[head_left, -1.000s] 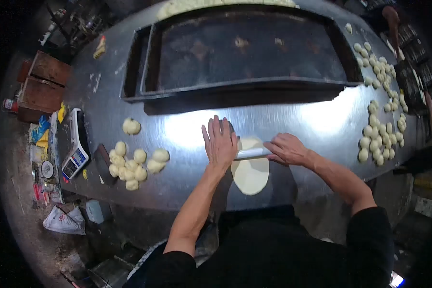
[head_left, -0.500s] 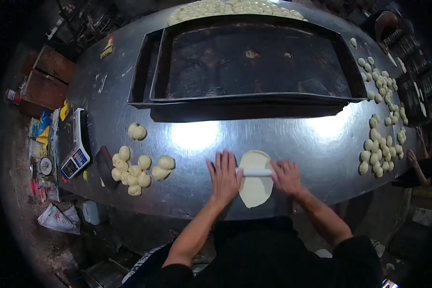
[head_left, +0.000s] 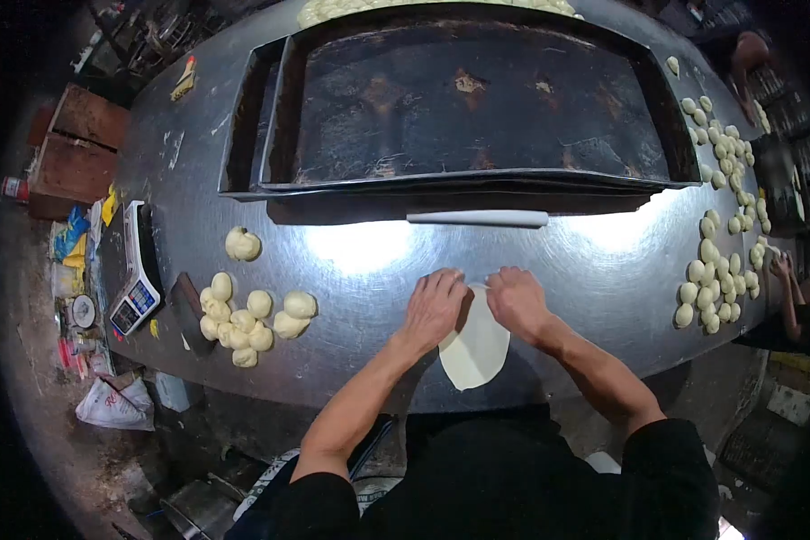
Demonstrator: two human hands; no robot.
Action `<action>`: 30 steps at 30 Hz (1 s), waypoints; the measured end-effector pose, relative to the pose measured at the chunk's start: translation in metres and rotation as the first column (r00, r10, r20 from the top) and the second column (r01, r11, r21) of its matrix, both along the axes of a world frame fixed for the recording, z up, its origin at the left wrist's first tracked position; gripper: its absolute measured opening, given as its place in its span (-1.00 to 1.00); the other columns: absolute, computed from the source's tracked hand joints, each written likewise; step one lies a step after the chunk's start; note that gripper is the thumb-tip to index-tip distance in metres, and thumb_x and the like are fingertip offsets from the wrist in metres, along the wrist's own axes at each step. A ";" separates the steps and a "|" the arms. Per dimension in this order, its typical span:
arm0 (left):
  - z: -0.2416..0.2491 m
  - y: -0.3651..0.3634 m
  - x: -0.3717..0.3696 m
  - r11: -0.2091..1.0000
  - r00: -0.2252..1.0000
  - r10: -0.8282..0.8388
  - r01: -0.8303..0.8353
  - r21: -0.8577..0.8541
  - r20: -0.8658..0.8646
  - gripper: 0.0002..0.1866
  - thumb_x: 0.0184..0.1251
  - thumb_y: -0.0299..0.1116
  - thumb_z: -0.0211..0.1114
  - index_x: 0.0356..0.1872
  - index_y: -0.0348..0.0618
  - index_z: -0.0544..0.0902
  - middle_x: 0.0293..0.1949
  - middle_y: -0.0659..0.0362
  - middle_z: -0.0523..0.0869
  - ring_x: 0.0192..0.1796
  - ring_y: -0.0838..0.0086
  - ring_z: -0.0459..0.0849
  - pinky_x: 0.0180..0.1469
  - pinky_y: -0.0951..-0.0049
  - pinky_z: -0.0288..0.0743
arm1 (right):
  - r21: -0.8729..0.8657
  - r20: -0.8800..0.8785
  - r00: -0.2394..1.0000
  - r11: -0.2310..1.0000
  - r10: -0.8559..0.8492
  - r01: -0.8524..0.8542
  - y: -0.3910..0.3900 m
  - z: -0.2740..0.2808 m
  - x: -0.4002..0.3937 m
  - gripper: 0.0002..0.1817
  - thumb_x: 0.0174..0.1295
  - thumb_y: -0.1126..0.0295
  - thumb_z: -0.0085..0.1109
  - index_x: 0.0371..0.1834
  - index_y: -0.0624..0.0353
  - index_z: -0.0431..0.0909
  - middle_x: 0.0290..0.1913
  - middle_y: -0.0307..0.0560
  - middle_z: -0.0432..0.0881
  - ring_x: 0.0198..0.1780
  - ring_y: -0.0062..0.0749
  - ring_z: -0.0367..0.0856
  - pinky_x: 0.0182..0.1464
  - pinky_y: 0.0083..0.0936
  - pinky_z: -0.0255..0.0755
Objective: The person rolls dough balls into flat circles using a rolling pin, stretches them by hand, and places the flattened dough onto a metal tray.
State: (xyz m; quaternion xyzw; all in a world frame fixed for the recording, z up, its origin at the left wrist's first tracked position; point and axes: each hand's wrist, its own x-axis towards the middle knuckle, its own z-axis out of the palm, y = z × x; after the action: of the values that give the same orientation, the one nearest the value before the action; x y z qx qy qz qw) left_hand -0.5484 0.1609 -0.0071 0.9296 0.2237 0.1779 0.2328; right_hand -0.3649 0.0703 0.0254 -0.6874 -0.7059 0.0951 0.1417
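A flat oval sheet of dough (head_left: 475, 353) lies on the metal table in front of the body. At its upper left edge is my left hand (head_left: 436, 306), fingers curled down and closed on the dough. My right hand (head_left: 517, 304) grips the upper right edge of the same sheet, its fingers bent together. Between the two hands only a narrow part of the dough's top shows. Beyond them, a white rolling pin (head_left: 477, 218) rests against the near side of the large dark tray, touched by neither hand.
Large dark trays (head_left: 477, 180) stand stacked across the table's middle. Dough balls (head_left: 243, 320) sit at left beside a scraper (head_left: 189, 297) and a digital scale (head_left: 137, 301). More dough balls (head_left: 713, 279) lie at right, near another person's hand (head_left: 780, 265).
The rolling pin has left my hands and now lies up by the tray. Both hands have moved to the dough's far edge and closed on it.
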 end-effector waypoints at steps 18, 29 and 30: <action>0.193 0.002 0.095 0.376 0.871 -0.198 0.491 -0.786 0.449 -0.58 0.38 -0.42 0.25 0.22 -0.29 0.47 -0.13 0.12 0.72 -0.05 0.55 0.66 0.02 0.48 0.54 | -0.186 -0.829 0.505 0.970 -0.240 0.156 -0.076 0.183 0.092 -0.64 0.28 0.35 0.27 0.11 0.19 0.53 -0.24 -0.18 0.66 -0.19 -0.60 0.60 -0.14 -0.57 0.51; 0.219 0.065 0.373 0.661 0.835 -0.208 0.504 -0.556 0.509 -0.67 0.41 -0.41 0.21 0.16 -0.17 0.59 -0.13 0.14 0.74 -0.10 0.54 0.65 -0.03 0.51 0.52 | 0.041 -0.390 0.868 0.935 -0.309 0.352 -0.001 0.244 0.337 -0.73 0.32 0.29 0.19 -0.05 0.22 0.66 -0.27 -0.09 0.71 -0.22 -0.51 0.62 -0.11 -0.48 0.47; 0.214 0.067 0.387 0.621 0.836 -0.203 0.512 -0.593 0.509 -0.67 0.42 -0.41 0.20 0.17 -0.16 0.59 -0.13 0.14 0.74 -0.10 0.56 0.64 -0.04 0.51 0.52 | 0.030 -0.395 0.868 0.940 -0.302 0.341 0.003 0.238 0.355 -0.72 0.32 0.28 0.20 -0.03 0.21 0.66 -0.24 -0.08 0.72 -0.21 -0.49 0.63 -0.10 -0.45 0.48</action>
State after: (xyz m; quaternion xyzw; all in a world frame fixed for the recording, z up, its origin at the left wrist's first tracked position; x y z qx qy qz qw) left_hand -0.1613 0.2275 0.2066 0.7362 0.0286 0.2093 0.6430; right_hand -0.0098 0.0734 0.2637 -0.7553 -0.5438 0.1679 0.3251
